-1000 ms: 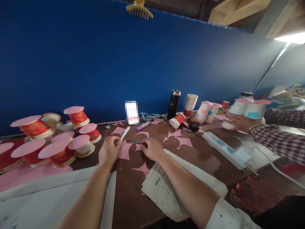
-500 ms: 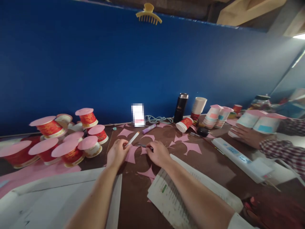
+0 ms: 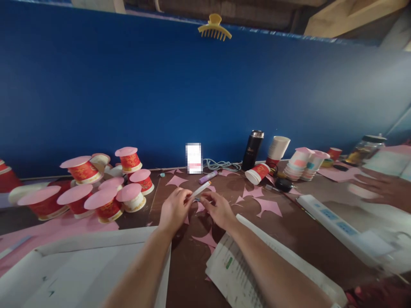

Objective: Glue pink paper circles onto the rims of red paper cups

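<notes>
My left hand (image 3: 176,209) is closed around a slim white stick with an orange end (image 3: 202,189), which looks like a pen or small tube; it points up to the right. Close beside it, my right hand (image 3: 218,208) has its fingers pinched together. A thin bluish-grey thing (image 3: 197,199) shows between the two hands; its kind is too small to tell. Under and around the hands lie pink paper scraps (image 3: 205,238) with curved cut edges. A purple glue stick (image 3: 208,177) lies just beyond the fingers.
At left stand several red cups (image 3: 104,209) topped with pink paper discs. White sheets (image 3: 96,265) and a printed booklet (image 3: 231,261) lie nearby. A black flask (image 3: 253,150), a tipped cup (image 3: 257,173) and a power strip (image 3: 334,224) are rightward. Another person's hand (image 3: 379,186) blurs at far right.
The view has swung left, so things sit further right. My hands have come closer together, the white stick still in the left. The other person's hand has moved with pink-topped cups.
</notes>
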A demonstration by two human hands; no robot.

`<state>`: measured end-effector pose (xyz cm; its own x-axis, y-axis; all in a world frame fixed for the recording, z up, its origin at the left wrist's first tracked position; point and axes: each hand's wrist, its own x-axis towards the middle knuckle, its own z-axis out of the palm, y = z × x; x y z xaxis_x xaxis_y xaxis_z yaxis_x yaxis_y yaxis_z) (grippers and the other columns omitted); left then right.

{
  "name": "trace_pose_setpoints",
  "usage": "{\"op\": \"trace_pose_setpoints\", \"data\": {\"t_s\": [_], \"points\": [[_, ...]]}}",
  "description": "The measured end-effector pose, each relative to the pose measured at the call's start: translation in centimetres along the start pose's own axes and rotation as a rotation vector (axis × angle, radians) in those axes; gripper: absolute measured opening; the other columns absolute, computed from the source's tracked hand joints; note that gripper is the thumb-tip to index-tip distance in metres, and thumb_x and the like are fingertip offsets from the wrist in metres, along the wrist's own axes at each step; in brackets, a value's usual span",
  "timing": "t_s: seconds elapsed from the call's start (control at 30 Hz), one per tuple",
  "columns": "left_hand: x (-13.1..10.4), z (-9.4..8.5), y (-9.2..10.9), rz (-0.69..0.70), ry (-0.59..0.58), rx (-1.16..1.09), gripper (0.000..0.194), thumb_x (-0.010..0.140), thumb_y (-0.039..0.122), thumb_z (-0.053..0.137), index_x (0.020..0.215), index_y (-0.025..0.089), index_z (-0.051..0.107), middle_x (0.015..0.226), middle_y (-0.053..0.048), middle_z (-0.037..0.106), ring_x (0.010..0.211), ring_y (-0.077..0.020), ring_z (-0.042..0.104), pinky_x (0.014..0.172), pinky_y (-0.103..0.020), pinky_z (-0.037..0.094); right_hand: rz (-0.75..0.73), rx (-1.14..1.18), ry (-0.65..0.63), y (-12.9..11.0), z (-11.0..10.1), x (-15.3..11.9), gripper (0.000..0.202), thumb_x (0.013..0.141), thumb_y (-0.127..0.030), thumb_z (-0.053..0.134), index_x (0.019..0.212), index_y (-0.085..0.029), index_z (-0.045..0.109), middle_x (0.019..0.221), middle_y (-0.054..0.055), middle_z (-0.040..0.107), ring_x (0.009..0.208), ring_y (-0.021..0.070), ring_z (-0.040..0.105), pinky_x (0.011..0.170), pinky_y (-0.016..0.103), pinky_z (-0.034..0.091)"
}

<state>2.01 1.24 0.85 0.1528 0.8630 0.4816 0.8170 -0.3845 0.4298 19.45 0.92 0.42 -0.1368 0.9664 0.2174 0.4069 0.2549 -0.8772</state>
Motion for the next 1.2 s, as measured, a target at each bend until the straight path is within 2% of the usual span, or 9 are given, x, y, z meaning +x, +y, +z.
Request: {"op": "trace_pose_setpoints", "data": {"t_s": [0.13, 0.27, 0.43, 0.6, 0.73, 0.87, 1.03, 1.2], "points": [[-0.2, 0.3, 1.3, 0.086, -0.045, -0.022, 0.018, 0.09, 0.035, 0.047, 0.092, 0.022, 0.06, 0.094, -0.003, 0.062, 0.084, -0.0155, 0.058, 0.072, -0.026, 0.041, 0.182, 0.265, -0.042, -0.1, 0.6, 0.3, 0.035, 0.081, -0.051, 0.058, 0.092, -0.018, 0.063, 0.07, 0.001, 0.066, 0.057, 0.0145, 0.062, 0.052, 0.023, 0.045], [-0.3, 0.6, 1.6, 0.117, -0.1, 0.004, 0.018, 0.091, 0.033, 0.045, 0.089, 0.021, 0.058, 0.091, -0.005, 0.061, 0.086, -0.017, 0.058, 0.073, -0.027, 0.041, 0.287, 0.387, -0.031, -0.1, 0.8, 0.3, 0.039, 0.078, -0.055, 0.061, 0.086, -0.017, 0.066, 0.056, -0.002, 0.059, 0.042, 0.0106, 0.051, 0.042, 0.021, 0.037], [-0.4, 0.8, 1.3, 0.156, -0.129, -0.029, 0.022, 0.092, 0.038, 0.043, 0.093, 0.022, 0.059, 0.089, -0.004, 0.06, 0.083, -0.0171, 0.058, 0.073, -0.028, 0.042, 0.238, 0.363, -0.009, 0.2, 0.5, 0.4, 0.041, 0.08, -0.055, 0.057, 0.078, -0.015, 0.068, 0.056, 0.001, 0.06, 0.04, 0.0083, 0.047, 0.04, 0.02, 0.033], [-0.4, 0.6, 1.0, 0.162, -0.154, -0.052, 0.032, 0.092, 0.047, 0.039, 0.093, 0.021, 0.057, 0.089, -0.003, 0.059, 0.079, -0.016, 0.057, 0.071, -0.027, 0.041, 0.255, 0.376, 0.06, 0.2, 0.4, 0.5, 0.038, 0.082, -0.05, 0.057, 0.081, -0.014, 0.068, 0.056, -0.001, 0.058, 0.039, 0.0071, 0.045, 0.039, 0.019, 0.033], [-0.4, 0.6, 1.0, 0.154, -0.202, 0.068, 0.033, 0.094, 0.045, 0.036, 0.082, 0.021, 0.054, 0.087, -0.003, 0.059, 0.079, -0.0162, 0.057, 0.066, -0.026, 0.038, 0.23, 0.333, 0.054, 0.3, 0.4, 0.4, 0.039, 0.083, -0.051, 0.056, 0.079, -0.014, 0.067, 0.054, -0.001, 0.057, 0.037, 0.0066, 0.044, 0.037, 0.018, 0.032], [-0.2, 0.7, 0.8, 0.165, -0.233, 0.086, 0.028, 0.094, 0.041, 0.039, 0.085, 0.021, 0.055, 0.09, -0.004, 0.06, 0.081, -0.0163, 0.057, 0.067, -0.026, 0.038, 0.222, 0.317, 0.031, 0.4, 0.4, 0.4, 0.038, 0.082, -0.051, 0.057, 0.076, -0.014, 0.067, 0.055, 0.0, 0.058, 0.041, 0.0086, 0.048, 0.038, 0.019, 0.036], [-0.1, 0.5, 0.6, 0.126, -0.239, 0.09, 0.024, 0.093, 0.038, 0.04, 0.091, 0.021, 0.058, 0.092, -0.004, 0.061, 0.083, -0.0164, 0.058, 0.068, -0.026, 0.038, 0.233, 0.373, -0.012, 0.3, 0.5, 0.4, 0.032, 0.076, -0.045, 0.065, 0.09, -0.016, 0.067, 0.064, 0.001, 0.062, 0.053, 0.0132, 0.058, 0.04, 0.02, 0.04], [-0.3, 0.2, 1.0, 0.079, -0.203, 0.036, 0.028, 0.092, 0.042, 0.041, 0.092, 0.021, 0.06, 0.09, -0.002, 0.062, 0.079, -0.0157, 0.058, 0.067, -0.026, 0.038, 0.251, 0.391, -0.036, 0.0, 0.5, 0.2, 0.024, 0.077, -0.033, 0.063, 0.095, -0.017, 0.065, 0.062, -0.002, 0.062, 0.052, 0.0122, 0.058, 0.041, 0.019, 0.041]]}}
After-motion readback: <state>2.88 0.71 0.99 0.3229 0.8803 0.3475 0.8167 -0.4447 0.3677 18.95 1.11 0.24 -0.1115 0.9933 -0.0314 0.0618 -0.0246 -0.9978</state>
